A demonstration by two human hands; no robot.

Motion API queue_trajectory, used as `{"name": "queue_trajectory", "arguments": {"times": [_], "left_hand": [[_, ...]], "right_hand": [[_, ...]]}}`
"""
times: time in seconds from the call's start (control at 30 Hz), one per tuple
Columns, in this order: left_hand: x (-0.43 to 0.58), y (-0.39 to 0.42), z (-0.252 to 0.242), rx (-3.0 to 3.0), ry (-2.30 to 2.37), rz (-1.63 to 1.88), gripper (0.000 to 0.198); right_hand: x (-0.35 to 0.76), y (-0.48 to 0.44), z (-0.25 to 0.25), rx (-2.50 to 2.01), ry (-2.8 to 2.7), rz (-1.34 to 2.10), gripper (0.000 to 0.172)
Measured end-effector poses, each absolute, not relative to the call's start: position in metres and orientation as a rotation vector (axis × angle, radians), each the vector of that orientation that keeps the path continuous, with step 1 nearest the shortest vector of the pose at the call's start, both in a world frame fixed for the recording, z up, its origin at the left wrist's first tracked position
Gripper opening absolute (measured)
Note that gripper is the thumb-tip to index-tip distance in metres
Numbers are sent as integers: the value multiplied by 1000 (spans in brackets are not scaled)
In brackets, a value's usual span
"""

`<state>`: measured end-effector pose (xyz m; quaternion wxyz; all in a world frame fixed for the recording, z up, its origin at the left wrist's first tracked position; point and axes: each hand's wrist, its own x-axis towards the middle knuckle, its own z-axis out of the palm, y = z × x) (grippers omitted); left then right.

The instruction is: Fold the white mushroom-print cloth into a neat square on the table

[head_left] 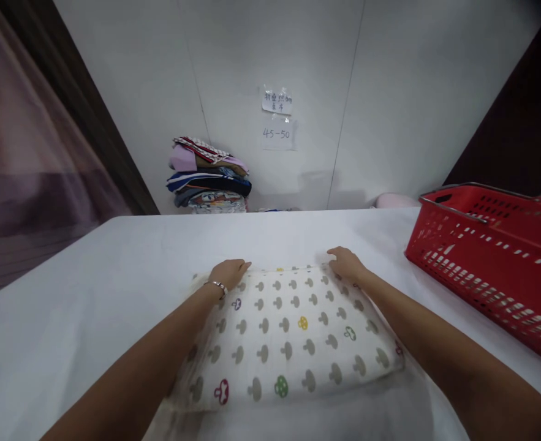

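White table [90, 294], near centre: we are holding left hand [230, 274] and right hand [346, 263] palm-down on far corners of the folded mushroom-print cloth [288, 334]; pinching or pressing, cannot tell. Uneven pressure risks skewing its folds. At right, red basket [491, 257] is sitting.

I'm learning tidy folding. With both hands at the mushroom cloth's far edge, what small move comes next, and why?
Probably smooth both palms outward: the left hand and right hand lie on the folded mushroom cloth, whose far edge looks puffy.
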<state>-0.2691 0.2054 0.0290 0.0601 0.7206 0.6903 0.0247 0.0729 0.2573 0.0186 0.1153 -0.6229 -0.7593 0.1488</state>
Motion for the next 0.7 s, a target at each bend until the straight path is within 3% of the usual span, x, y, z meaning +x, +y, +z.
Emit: {"name": "queue_trajectory", "arguments": {"times": [0.27,0.4,0.6,0.7], "left_hand": [[-267,217,37,2095,2125,26,32],[-269,221,36,2057,2095,-5,20],[-274,232,35,2017,2014,-57,20],[-275,234,34,2015,1981,-67,21]], "right_hand": [[9,285,21,-1507,-2639,691,23],[-9,296,26,-1474,-2762,785,22],[-17,297,33,-1506,-2837,805,8],[-16,296,31,-1512,-2811,710,10]]}}
